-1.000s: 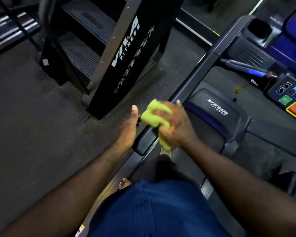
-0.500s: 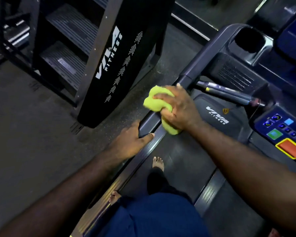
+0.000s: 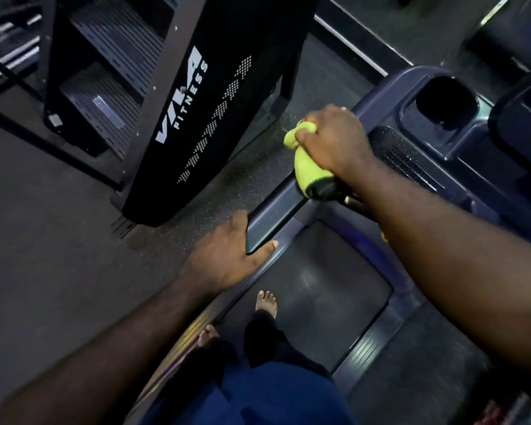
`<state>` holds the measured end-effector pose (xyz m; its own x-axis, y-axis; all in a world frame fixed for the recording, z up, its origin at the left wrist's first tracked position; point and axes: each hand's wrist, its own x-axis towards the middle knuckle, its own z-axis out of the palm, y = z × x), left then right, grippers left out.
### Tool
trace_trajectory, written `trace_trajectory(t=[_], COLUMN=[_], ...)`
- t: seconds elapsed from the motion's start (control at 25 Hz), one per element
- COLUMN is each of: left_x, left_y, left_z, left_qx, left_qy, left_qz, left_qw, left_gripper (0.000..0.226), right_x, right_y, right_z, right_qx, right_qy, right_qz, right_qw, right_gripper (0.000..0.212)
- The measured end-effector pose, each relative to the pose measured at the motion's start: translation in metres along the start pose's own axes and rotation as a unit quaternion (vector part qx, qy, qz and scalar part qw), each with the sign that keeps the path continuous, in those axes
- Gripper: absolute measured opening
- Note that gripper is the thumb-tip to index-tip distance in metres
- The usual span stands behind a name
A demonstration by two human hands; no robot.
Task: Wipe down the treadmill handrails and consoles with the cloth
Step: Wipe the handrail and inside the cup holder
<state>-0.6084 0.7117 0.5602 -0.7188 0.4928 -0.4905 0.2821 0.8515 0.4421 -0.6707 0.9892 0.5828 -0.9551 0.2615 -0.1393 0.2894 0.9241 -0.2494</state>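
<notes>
Farther up the dark, smooth treadmill handrail [image 3: 276, 207] than before, the right hand [image 3: 334, 142] grips the bunched lime-green cloth [image 3: 305, 170] against it. Below, the left hand [image 3: 224, 256] clasps the rail's near end.

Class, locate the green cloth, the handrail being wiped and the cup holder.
green cloth [image 3: 305, 168]: head view, hanging lower fold.
handrail [image 3: 273, 213]: head view, bare top surface.
cup holder [image 3: 443, 101]: head view, its dark hollow.

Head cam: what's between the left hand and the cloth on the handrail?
Only bare dark handrail. The left hand holds its near end; the cloth, gripped round the rail by the right hand, sits further up. Seen in the head view.
</notes>
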Motion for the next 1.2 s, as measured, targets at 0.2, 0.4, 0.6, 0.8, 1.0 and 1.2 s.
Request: trace_trajectory(t=[0.2, 0.4, 0.6, 0.8, 1.0, 1.2], left_x=[-0.004, 0.004, 0.002, 0.005, 0.053, 0.102], left_y=[0.004, -0.003, -0.006, -0.009, -0.004, 0.037], left_z=[-0.001, 0.000, -0.002, -0.005, -0.023, -0.029], left_qx=[-0.004, -0.018, -0.063, -0.097, -0.255, -0.282], left_qy=[-0.013, -0.026, -0.010, -0.059, -0.156, -0.196], left_qz=[-0.006, 0.007, 0.037, 0.028, -0.045, -0.025], left_qw=[1.000, 0.999, 0.997, 0.993, 0.953, 0.939], left_gripper=[0.075, 0.077, 0.071, 0.090, 0.118, 0.126], right_x=[-0.047, -0.001, 0.050, 0.022, 0.069, 0.055], right_y=[-0.001, -0.019, -0.074, -0.066, -0.083, -0.008], right_z=[0.014, -0.014, 0.004, -0.018, 0.025, -0.038], right_qx=[-0.005, -0.093, -0.315, -0.255, -0.296, -0.189], right_qy=[0.070, -0.111, -0.325, -0.330, -0.429, -0.284], right_qz=[-0.073, -0.046, -0.037, -0.016, -0.075, -0.080], right_qw=[0.995, 0.988, 0.891, 0.909, 0.850, 0.936], right_gripper=[0.051, 0.059, 0.077, 0.078, 0.085, 0.050])
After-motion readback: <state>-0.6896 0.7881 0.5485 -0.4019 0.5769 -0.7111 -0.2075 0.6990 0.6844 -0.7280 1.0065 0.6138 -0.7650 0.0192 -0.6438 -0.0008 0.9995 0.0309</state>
